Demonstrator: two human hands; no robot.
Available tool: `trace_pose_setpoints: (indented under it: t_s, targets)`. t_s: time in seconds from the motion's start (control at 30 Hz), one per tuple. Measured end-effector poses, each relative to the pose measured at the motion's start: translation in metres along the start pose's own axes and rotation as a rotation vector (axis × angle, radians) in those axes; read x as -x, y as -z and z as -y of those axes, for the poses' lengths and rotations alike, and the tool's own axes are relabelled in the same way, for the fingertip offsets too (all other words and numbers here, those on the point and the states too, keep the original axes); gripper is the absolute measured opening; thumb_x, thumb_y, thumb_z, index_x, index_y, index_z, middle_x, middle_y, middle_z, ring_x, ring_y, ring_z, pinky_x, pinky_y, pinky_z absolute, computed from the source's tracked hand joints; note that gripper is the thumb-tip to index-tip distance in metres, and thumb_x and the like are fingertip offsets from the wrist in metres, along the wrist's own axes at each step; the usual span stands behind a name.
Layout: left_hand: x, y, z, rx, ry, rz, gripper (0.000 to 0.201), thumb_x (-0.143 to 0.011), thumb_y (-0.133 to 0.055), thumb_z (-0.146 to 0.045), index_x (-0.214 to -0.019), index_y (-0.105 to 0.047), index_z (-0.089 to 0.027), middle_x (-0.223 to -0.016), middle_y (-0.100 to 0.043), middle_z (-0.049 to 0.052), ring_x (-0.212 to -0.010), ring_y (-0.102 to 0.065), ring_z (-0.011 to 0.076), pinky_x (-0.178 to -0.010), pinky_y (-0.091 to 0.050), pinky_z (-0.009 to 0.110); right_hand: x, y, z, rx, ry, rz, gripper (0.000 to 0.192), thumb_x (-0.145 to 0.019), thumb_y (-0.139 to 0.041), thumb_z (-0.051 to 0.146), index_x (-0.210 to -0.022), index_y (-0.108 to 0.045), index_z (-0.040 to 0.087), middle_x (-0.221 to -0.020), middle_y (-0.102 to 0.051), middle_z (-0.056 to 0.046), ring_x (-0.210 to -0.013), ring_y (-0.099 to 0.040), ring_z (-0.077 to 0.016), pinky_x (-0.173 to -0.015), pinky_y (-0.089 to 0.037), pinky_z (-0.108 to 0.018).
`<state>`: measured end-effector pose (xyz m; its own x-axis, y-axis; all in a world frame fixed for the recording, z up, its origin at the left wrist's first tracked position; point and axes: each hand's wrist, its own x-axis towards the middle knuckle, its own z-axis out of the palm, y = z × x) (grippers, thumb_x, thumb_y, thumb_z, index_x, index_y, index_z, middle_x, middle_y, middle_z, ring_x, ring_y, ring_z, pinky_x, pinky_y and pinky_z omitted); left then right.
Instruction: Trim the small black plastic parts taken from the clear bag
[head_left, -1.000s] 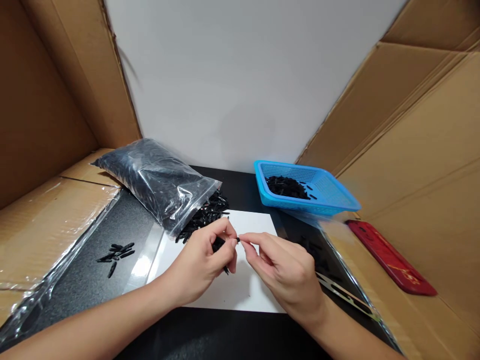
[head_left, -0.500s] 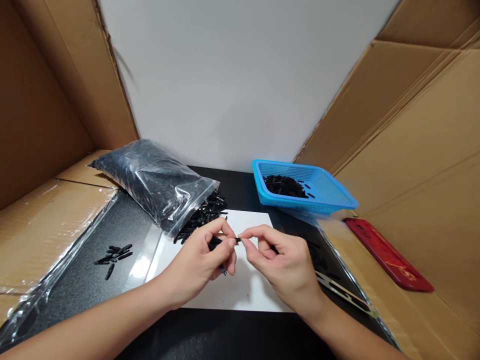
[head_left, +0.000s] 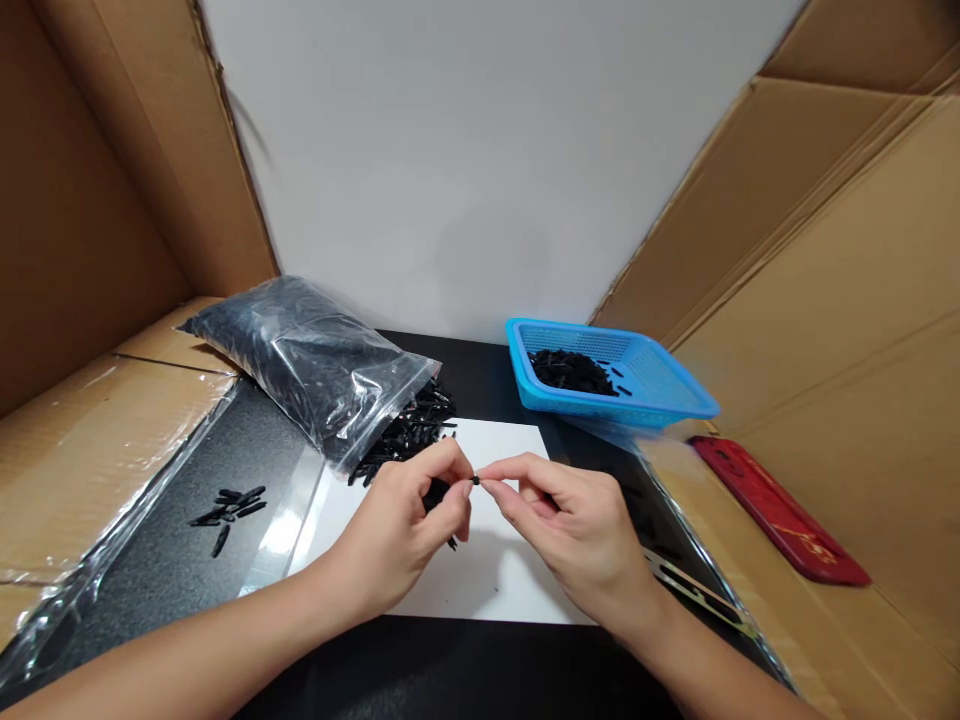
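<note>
Fingers [head_left: 459, 478] of both hands pinch a mostly hidden black piece [head_left: 475, 481].

Your left hand [head_left: 409, 525] and right hand [head_left: 577, 530] meet fingertip to fingertip over the sheet of paper [head_left: 495, 575], which lies at the middle of the tabletop [head_left: 187, 560] near its front edge. A small plastic piece [head_left: 475, 481] sits between your fingertips. Behind the sheet and to its left, the plastic bag [head_left: 307, 365] lies tilted toward the back left corner, with loose pieces [head_left: 409, 430] spilling from its mouth onto the sheet's back edge. A few more pieces [head_left: 229, 505] lie near the left edge. The basket [head_left: 660, 385] sits at the back right, holding pieces. A flat case [head_left: 780, 510] lies beyond the right edge.
</note>
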<state>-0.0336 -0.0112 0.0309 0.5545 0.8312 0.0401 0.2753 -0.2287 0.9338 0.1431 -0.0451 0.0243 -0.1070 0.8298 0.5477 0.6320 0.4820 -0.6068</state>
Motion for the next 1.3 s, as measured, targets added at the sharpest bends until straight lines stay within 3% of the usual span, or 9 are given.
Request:
trace_pose_setpoints:
  t_s: [0.27, 0.43, 0.57, 0.63, 0.77, 0.87, 1.03, 1.13, 1.3]
  targets:
    - [0.001, -0.006, -0.001, 0.035, 0.034, -0.040, 0.016, -0.093, -0.048, -0.029, -0.079, -0.053, -0.020, -0.064, -0.058, -0.004, -0.053, -0.041, 0.0092, -0.046, -0.027, 0.023, 0.004, -0.014, 0.002, 0.118, 0.058, -0.137, 0.012, -0.084, -0.057, 0.012, -0.076, -0.066, 0.014, -0.053, -0.028, 0.010, -0.040, -0.032, -0.0062, -0.041, -0.031, -0.018]
    - [0.000, -0.007, -0.001, 0.234, 0.056, -0.025, 0.020, -0.094, -0.050, -0.032, -0.078, -0.049, -0.020, -0.061, -0.058, -0.004, -0.055, -0.044, 0.0083, -0.048, -0.031, 0.020, 0.002, -0.015, -0.001, 0.177, 0.084, -0.186, 0.011, -0.083, -0.056, 0.012, -0.076, -0.063, 0.015, -0.055, -0.029, 0.009, -0.041, -0.033, -0.0062, -0.042, -0.032, -0.018]
    - [-0.004, -0.004, 0.000, 0.398, 0.093, 0.004, 0.023, -0.094, -0.053, -0.037, -0.079, -0.046, -0.021, -0.058, -0.058, -0.006, -0.050, -0.038, 0.0064, -0.044, -0.026, 0.018, -0.001, -0.003, -0.004, 0.141, -0.014, -0.241, 0.008, -0.083, -0.057, 0.013, -0.078, -0.063, 0.017, -0.054, -0.026, 0.010, -0.042, -0.030, -0.0070, -0.043, -0.031, -0.019]
    - [-0.006, -0.002, 0.001, 0.471, 0.117, 0.013, 0.024, -0.093, -0.054, -0.039, -0.081, -0.045, -0.021, -0.057, -0.057, -0.006, -0.046, -0.034, 0.0055, -0.043, -0.024, 0.017, 0.000, 0.002, -0.004, 0.040, -0.008, -0.143, 0.011, -0.083, -0.056, 0.013, -0.077, -0.063, 0.018, -0.052, -0.028, 0.010, -0.041, -0.030, -0.0071, -0.042, -0.030, -0.019]
    - [-0.009, 0.003, 0.005, 0.553, 0.145, 0.021, 0.026, -0.092, -0.058, -0.041, -0.081, -0.046, -0.021, -0.055, -0.057, -0.007, -0.044, -0.030, 0.0042, -0.041, -0.020, 0.017, 0.009, -0.003, 0.000, -0.180, 0.222, 0.373, 0.023, -0.089, -0.047, 0.013, -0.076, -0.065, 0.018, -0.052, -0.049, 0.006, -0.043, -0.040, -0.0077, -0.045, -0.034, -0.020]
    - [-0.010, 0.005, 0.005, 0.586, 0.157, 0.015, 0.025, -0.092, -0.059, -0.038, -0.080, -0.047, -0.020, -0.054, -0.057, -0.007, -0.042, -0.028, 0.0035, -0.041, -0.019, 0.017, 0.015, -0.011, 0.000, -0.202, 0.356, 0.583, 0.023, -0.089, -0.047, 0.012, -0.086, -0.068, 0.018, -0.056, -0.058, 0.004, -0.048, -0.047, -0.0101, -0.050, -0.037, -0.022]
    - [-0.013, 0.007, 0.006, 0.645, 0.216, 0.047, 0.023, -0.091, -0.061, -0.036, -0.081, -0.048, -0.020, -0.053, -0.058, -0.007, -0.039, -0.025, 0.0021, -0.041, -0.015, 0.017, 0.015, -0.010, -0.004, -0.154, 0.282, 0.510, 0.018, -0.091, -0.053, 0.025, -0.082, -0.067, 0.018, -0.054, -0.059, 0.003, -0.046, -0.048, -0.0106, -0.052, -0.037, -0.023]
    - [-0.015, 0.009, 0.007, 0.650, 0.243, 0.063, 0.023, -0.091, -0.061, -0.037, -0.081, -0.049, -0.020, -0.053, -0.057, -0.007, -0.039, -0.024, 0.0019, -0.041, -0.015, 0.018, 0.011, -0.005, -0.006, -0.111, 0.292, 0.451, 0.023, -0.094, -0.045, 0.017, -0.086, -0.066, 0.018, -0.058, -0.060, 0.002, -0.047, -0.047, -0.0106, -0.053, -0.036, -0.023]
    - [-0.015, 0.013, 0.011, 0.554, 0.209, 0.069, 0.024, -0.091, -0.059, -0.041, -0.083, -0.049, -0.021, -0.054, -0.055, -0.007, -0.042, -0.028, 0.0038, -0.042, -0.017, 0.018, 0.004, -0.001, -0.013, -0.208, 0.066, 0.345, 0.044, -0.097, -0.045, 0.039, -0.059, -0.053, 0.019, -0.050, -0.042, 0.004, -0.046, -0.038, -0.0096, -0.048, -0.028, -0.024]
